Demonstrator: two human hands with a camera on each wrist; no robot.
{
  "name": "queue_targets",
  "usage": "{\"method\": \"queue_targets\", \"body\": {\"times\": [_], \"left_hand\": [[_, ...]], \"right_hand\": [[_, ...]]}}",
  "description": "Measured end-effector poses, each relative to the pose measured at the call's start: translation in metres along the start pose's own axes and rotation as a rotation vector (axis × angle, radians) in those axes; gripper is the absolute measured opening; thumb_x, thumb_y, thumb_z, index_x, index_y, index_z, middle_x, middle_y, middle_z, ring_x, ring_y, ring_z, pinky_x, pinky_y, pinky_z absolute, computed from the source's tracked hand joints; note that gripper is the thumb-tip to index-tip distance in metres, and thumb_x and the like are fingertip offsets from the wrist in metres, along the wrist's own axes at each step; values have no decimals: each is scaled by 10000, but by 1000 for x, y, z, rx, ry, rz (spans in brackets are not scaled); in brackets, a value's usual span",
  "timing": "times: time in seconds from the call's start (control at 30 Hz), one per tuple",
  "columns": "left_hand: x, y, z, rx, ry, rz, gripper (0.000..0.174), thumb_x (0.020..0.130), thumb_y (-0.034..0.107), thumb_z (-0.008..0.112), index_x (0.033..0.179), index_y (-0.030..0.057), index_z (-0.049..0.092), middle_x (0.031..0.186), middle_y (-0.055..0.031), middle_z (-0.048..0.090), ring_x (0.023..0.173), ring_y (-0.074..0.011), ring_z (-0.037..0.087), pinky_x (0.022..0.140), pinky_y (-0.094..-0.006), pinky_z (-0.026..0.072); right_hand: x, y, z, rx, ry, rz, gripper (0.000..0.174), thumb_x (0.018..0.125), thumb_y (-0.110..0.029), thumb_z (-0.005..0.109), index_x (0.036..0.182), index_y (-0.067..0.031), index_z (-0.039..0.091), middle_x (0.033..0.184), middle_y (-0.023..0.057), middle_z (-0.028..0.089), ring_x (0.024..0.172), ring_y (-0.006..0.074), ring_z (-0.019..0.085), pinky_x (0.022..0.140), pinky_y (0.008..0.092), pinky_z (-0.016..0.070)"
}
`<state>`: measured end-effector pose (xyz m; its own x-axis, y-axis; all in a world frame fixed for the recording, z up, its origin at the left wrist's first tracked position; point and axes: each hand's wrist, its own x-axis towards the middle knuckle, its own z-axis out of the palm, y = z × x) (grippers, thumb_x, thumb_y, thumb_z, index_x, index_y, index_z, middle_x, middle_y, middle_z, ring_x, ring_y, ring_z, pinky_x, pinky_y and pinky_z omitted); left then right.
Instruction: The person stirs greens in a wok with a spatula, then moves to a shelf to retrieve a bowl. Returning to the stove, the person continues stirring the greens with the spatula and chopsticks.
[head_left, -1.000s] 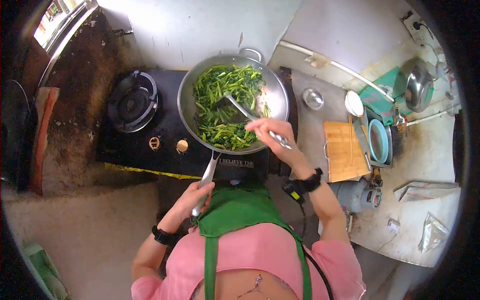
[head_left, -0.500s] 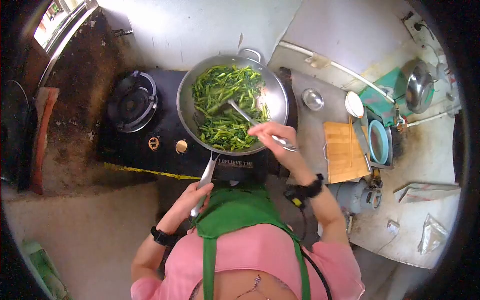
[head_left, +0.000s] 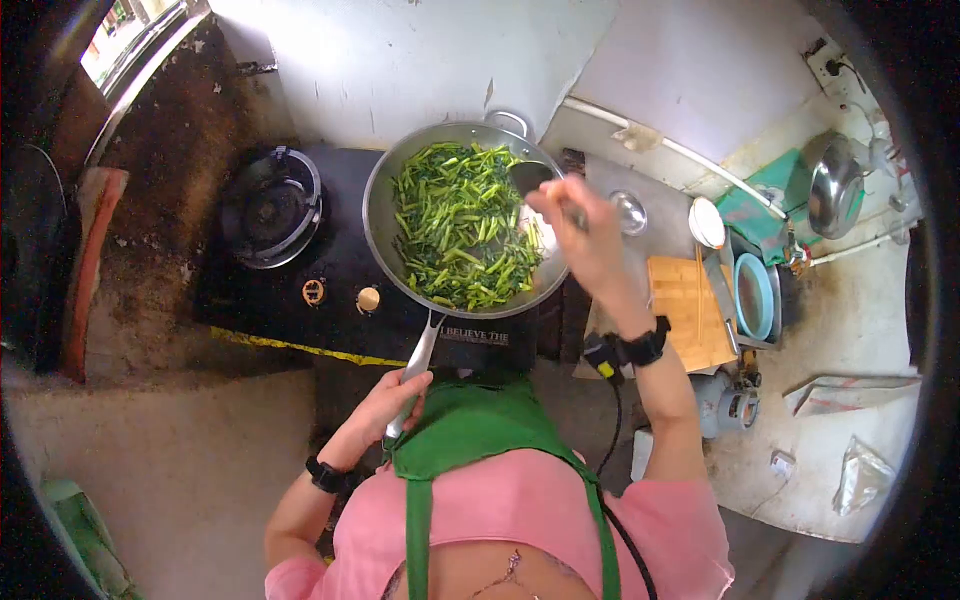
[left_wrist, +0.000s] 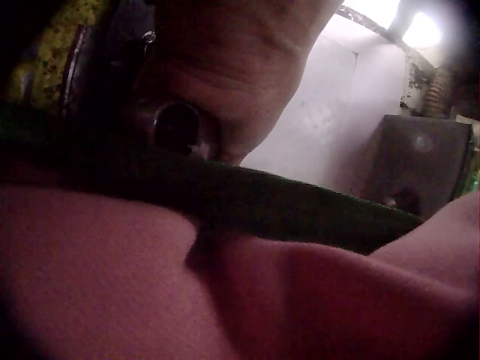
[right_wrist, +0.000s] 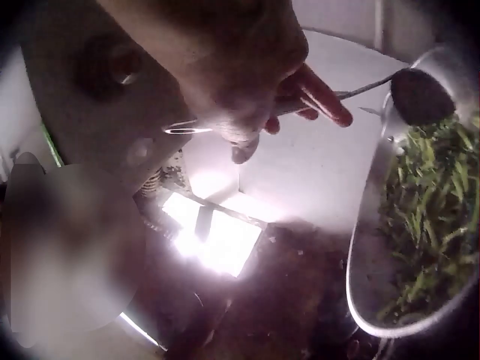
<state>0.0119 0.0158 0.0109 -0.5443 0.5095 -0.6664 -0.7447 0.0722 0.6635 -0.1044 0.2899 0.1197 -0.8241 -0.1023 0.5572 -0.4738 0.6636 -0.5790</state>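
Chopped leafy greens [head_left: 460,230] cover most of a wide steel frying pan [head_left: 380,205] on the right burner. My left hand [head_left: 390,405] grips the pan's long handle [head_left: 422,352] close to the green apron; the hollow handle end [left_wrist: 178,129] shows in the left wrist view. Over the pan's right side, my right hand [head_left: 588,232] holds a spatula [head_left: 527,177] by its metal handle. Its dark blade [right_wrist: 421,96] is at the pan's far right wall, beside the greens. In the right wrist view, the holed handle end [right_wrist: 187,129] sticks out behind the hand.
A second burner [head_left: 270,205] is to the left on the black stove. On the right counter lie a wooden cutting board [head_left: 680,300], chopsticks and a knife [head_left: 722,300]. Near them are a metal bowl [head_left: 628,213], a white bowl [head_left: 707,222] and a blue basin [head_left: 752,295].
The spatula has moved from the middle of the greens up and right to the pan's side, along with my right hand. The greens lie more spread out; my left hand keeps its grip.
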Motion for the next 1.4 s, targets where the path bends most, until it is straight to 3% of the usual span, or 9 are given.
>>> {"method": "queue_targets", "body": {"times": [0.07,0.2,0.27,0.4,0.53,0.73,0.83,1.1,1.4], "left_hand": [[0,-2,0,-9,-10,16,299,882,339,544,781,77,440,548,-25,464,384,-112,419,361,-246,333],[4,-7,-2,-22,-6,30,305,877,343,551,779,76,442,567,-22,460,387,-107,415,357,-248,330],[5,-8,-3,-27,-10,35,307,875,345,554,778,76,442,572,-21,460,386,-106,412,354,-249,328],[6,-10,-3,-31,-14,36,317,873,351,559,763,76,445,569,-20,462,395,-107,422,353,-250,327],[4,-7,-1,-48,-24,36,326,872,357,561,751,77,447,563,-20,464,400,-108,429,357,-245,329],[3,-5,1,-9,15,30,324,870,365,564,755,84,452,561,-19,468,394,-106,430,361,-238,332],[4,-6,1,-6,24,18,323,868,367,567,758,86,453,557,-17,467,396,-105,433,359,-237,329],[0,-2,1,-36,-9,2,309,873,351,564,762,84,456,547,-20,468,383,-103,427,347,-242,323],[3,-5,0,-5,8,19,300,876,348,550,749,91,461,549,-15,476,384,-103,422,338,-242,315]], "right_hand": [[25,-2,-1,-155,-32,279,227,832,-225,637,756,-26,558,633,133,585,528,257,572,505,329,438],[45,26,26,-263,20,211,222,847,-220,619,757,-29,554,543,102,535,462,199,547,463,324,415],[44,44,45,98,145,331,203,865,-206,598,781,-23,574,547,65,536,453,122,534,458,287,424],[31,38,51,535,-18,344,179,885,-192,572,848,-26,628,643,11,575,604,66,565,568,215,466],[8,6,5,367,-210,221,123,850,-118,588,870,-11,644,827,42,660,685,59,573,633,207,456],[30,57,48,374,69,215,118,835,-84,590,883,4,653,901,79,680,738,88,609,677,220,471],[28,48,56,795,-203,341,162,818,-101,615,937,-10,676,911,72,678,772,111,625,690,230,494],[-31,-19,-49,410,-525,15,119,786,-70,601,690,-9,566,896,103,675,727,171,627,653,286,478],[-18,34,33,387,-93,62,97,797,-28,585,713,19,568,954,128,663,755,175,630,683,272,478]]}}
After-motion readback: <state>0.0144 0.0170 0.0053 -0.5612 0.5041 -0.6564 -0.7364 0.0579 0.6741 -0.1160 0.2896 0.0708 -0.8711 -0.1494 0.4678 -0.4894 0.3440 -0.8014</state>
